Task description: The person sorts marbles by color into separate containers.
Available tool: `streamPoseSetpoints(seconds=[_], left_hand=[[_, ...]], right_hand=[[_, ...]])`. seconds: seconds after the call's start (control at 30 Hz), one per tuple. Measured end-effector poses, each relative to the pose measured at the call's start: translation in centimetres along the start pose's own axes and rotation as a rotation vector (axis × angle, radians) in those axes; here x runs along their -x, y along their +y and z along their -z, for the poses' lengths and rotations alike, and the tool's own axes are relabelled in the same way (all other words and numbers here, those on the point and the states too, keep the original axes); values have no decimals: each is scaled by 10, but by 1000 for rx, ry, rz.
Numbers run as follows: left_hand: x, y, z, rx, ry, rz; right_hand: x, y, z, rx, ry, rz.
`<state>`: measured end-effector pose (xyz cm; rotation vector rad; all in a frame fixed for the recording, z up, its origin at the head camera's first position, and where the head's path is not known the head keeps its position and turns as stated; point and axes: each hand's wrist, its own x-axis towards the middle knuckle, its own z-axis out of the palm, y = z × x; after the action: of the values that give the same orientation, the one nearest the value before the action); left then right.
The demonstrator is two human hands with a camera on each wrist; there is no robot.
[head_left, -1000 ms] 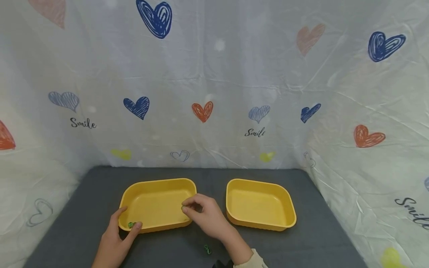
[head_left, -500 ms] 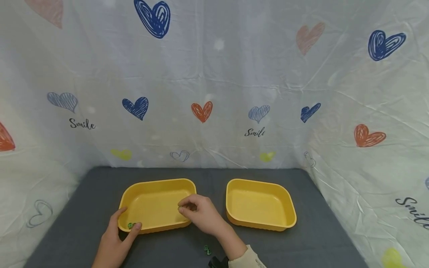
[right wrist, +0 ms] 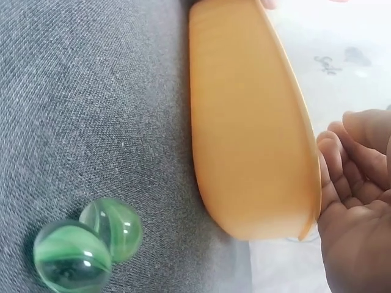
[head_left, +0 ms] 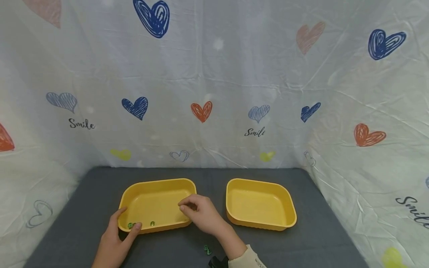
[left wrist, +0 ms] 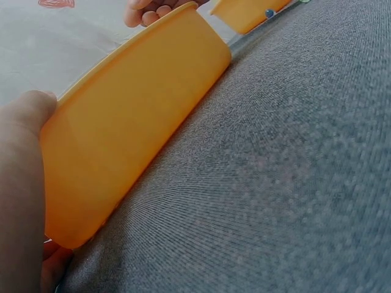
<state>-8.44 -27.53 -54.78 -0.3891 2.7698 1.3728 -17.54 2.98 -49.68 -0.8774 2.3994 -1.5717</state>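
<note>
1. The left hand, lower left in the head view, grips the near-left corner of the left tray, thumb over the rim.
2. Inside that tray's lower-left corner, green marbles sit just beside the thumb, which partly covers them, so their count is hard to tell. A lone marble lies near the tray's lower edge.
3. The right hand hovers at the tray's right end, fingers loosely bent; its grip looks released, with no marble showing between thumb and fingertips.
4. Two loose marbles lie side by side on the gray cloth, lower middle of the head view. The right tray stands apart, right of centre.
5. A tug or tilt from the left hand could set the lone marble rolling.
6. The dark object at the right wrist is near the loose marbles; a lowered forearm could knock them away.
7. Being round and smooth, a marble could probably squirt out of a fingertip pinch.
</note>
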Motion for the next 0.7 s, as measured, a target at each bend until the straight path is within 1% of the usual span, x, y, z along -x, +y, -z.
streamPoseSetpoints(seconds=[0.33,0.47,0.7], left_hand=[[1,-1,-1,1,17,-24],[1,-1,-1,11,11,-23],[1,-1,-1,20,13,-23]], right_hand=[[0,1,-1,-3,14,-6],[0,0,-1,3,16,-20],[0,-1,-2,2,20,-17]])
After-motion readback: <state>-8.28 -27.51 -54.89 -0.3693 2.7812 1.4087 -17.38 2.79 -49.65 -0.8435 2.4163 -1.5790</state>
